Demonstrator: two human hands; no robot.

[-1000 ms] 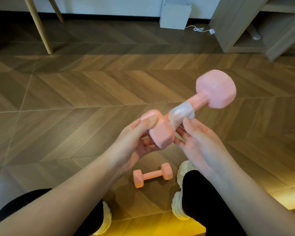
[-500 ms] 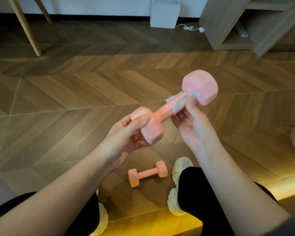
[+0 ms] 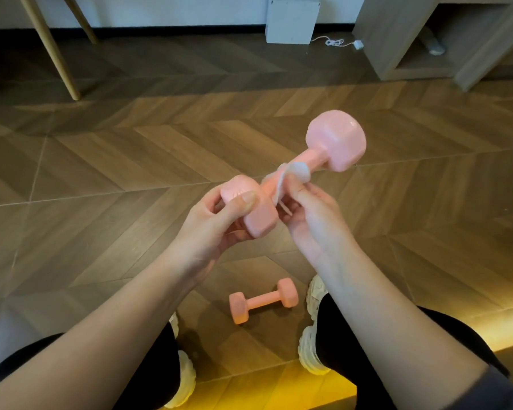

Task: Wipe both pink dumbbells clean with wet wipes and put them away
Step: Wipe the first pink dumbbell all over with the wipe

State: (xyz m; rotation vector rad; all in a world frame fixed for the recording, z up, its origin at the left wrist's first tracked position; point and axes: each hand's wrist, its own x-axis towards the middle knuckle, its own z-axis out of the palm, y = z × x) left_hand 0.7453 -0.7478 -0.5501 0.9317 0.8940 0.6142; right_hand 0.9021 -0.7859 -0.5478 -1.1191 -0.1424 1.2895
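Note:
A pink dumbbell [image 3: 335, 145] is held in the air in front of me, tilted with its far head up to the right. My left hand [image 3: 216, 226] grips its near head. My right hand [image 3: 311, 220] pinches a white wet wipe [image 3: 296, 173] that is wrapped around the middle of the handle. A second pink dumbbell [image 3: 262, 301] lies on the floor between my feet, untouched.
Wooden herringbone floor [image 3: 131, 161] all around. My white shoes [image 3: 311, 344] flank the lying dumbbell. A white box [image 3: 292, 22] with a cord stands at the wall, a wooden shelf unit [image 3: 397, 34] at the back right, chair legs [image 3: 54, 51] at the back left.
My right hand slid the wipe up the handle to the far head, then back down to the middle. My left hand kept its grip on the near head.

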